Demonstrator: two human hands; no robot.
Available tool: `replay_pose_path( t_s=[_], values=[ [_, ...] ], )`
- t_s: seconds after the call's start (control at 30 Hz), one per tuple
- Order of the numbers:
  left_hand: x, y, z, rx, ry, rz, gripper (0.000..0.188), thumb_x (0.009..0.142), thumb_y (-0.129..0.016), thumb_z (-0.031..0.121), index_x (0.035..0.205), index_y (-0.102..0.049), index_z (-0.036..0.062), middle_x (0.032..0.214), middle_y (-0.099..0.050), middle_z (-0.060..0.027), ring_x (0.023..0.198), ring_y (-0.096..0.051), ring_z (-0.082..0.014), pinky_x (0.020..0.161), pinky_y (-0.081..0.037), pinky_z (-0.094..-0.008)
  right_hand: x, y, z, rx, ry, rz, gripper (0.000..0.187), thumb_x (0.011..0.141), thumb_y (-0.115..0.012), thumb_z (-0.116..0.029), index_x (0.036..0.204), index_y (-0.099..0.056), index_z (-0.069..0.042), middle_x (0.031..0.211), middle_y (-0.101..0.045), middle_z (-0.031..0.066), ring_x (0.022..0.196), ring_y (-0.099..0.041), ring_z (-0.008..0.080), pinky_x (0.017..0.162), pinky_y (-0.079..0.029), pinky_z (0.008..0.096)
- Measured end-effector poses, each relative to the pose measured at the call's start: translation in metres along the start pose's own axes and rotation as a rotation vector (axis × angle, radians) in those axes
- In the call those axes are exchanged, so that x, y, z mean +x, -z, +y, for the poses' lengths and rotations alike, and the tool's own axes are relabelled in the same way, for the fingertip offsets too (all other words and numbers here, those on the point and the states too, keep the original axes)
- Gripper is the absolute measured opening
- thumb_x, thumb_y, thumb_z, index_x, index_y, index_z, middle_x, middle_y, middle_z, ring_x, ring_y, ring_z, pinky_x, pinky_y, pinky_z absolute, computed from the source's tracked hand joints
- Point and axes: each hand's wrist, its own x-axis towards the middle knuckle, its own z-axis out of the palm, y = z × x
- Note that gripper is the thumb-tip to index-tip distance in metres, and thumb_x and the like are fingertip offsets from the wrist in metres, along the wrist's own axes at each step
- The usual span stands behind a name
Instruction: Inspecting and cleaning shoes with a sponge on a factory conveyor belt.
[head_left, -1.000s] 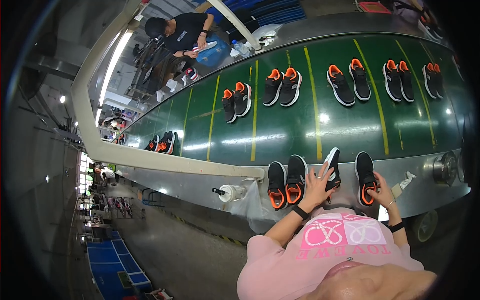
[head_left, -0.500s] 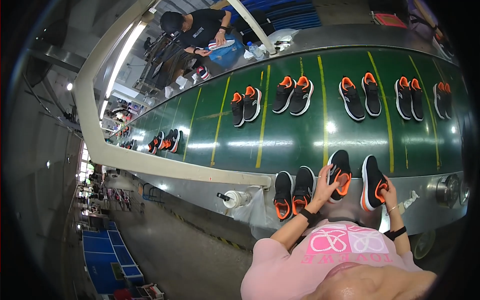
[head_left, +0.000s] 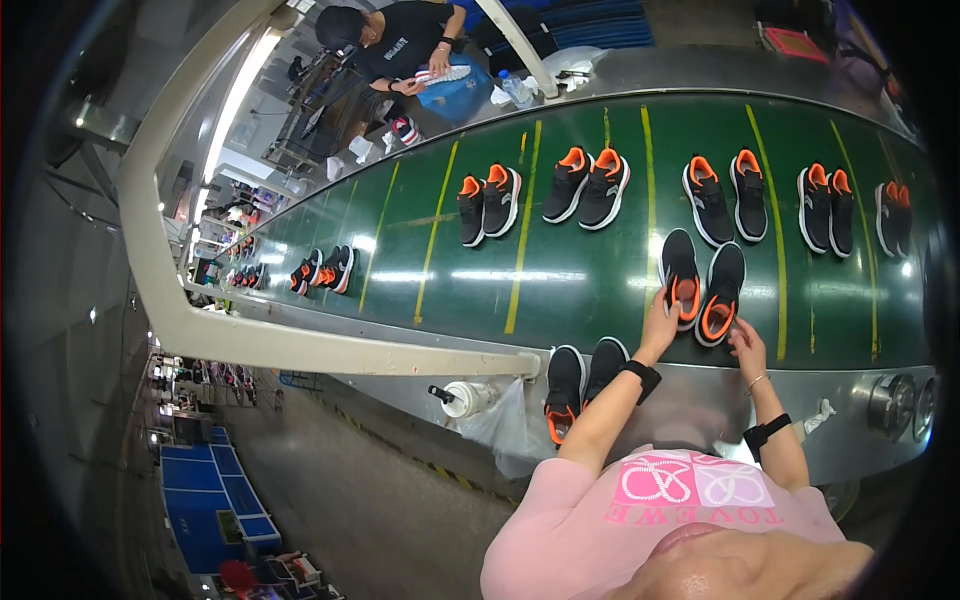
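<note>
A pair of black sneakers with orange linings and white soles rests on the near part of the green conveyor belt (head_left: 580, 290), toes pointing away from me. My left hand (head_left: 657, 328) grips the heel end of the left sneaker (head_left: 680, 262); part of its fingers is hidden by the shoe. Beside the heel of the right sneaker (head_left: 724, 275) is my right hand (head_left: 748, 352), its fingers apart and close to the shoe. Another black sneaker pair (head_left: 566, 378) lies on the metal ledge left of my left forearm, which partly covers it.
Several similar pairs, among them one black pair (head_left: 586, 188), line the far half of the belt between yellow stripes. A beige metal frame (head_left: 380, 345) crosses on the left. A white container (head_left: 462, 399) hangs by a plastic bag. Across the belt a person (head_left: 400, 45) handles a shoe.
Both hands have moved forward, carrying the two sneakers from over the metal edge onto the belt and closer together. My right hand has come out of the right sneaker's opening.
</note>
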Motion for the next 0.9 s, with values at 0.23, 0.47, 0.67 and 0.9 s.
replay_pose_path(
  t_s=[0.23,0.47,0.67,0.9],
  values=[
    [0.04,0.042,-0.014,-0.159,0.049,0.11,0.024,0.099,-0.055,0.018,0.105,-0.069,-0.0007,0.079,-0.07,-0.0062,0.067,-0.063,-0.011,0.064,-0.051,-0.0279,-0.053,-0.02,-0.009,0.004,-0.261,-0.128,0.038,0.101,-0.054,-0.033,0.085,-0.067,-0.002,0.062,-0.061,0.0019,0.047,-0.055,0.0103,0.043,-0.041,0.0226],
    [0.147,0.14,-0.028,0.083,-0.04,0.423,0.021,0.088,-0.065,0.009,0.108,-0.069,0.007,0.079,-0.069,-0.0064,0.068,-0.064,-0.0168,0.064,-0.052,-0.0329,-0.078,-0.054,-0.019,-0.188,-0.417,-0.422,0.054,0.101,-0.053,-0.039,0.069,-0.067,0.002,0.054,-0.063,0.0079,0.042,-0.059,0.0141,0.039,-0.044,0.0261],
    [0.21,0.242,-0.031,0.626,0.267,0.524,0.074,0.078,-0.079,0.036,0.144,-0.045,0.0322,0.146,-0.045,-0.0156,0.137,-0.034,-0.039,0.107,-0.033,-0.0619,-0.074,-0.047,-0.035,-0.226,-0.499,-0.407,0.051,0.099,-0.058,-0.037,0.066,-0.065,0.002,0.053,-0.062,0.0089,0.039,-0.057,0.0156,0.036,-0.044,0.0273],
    [0.265,0.319,-0.027,0.912,0.248,0.639,0.092,0.072,-0.084,0.044,0.149,-0.034,0.0441,0.161,-0.021,-0.0208,0.148,-0.016,-0.0437,0.11,-0.021,-0.0702,-0.062,-0.05,-0.047,-0.383,-0.664,-0.465,0.034,0.095,-0.066,-0.028,0.081,-0.07,0.003,0.065,-0.068,0.012,0.05,-0.064,0.0167,0.045,-0.05,0.0281]
  ],
)
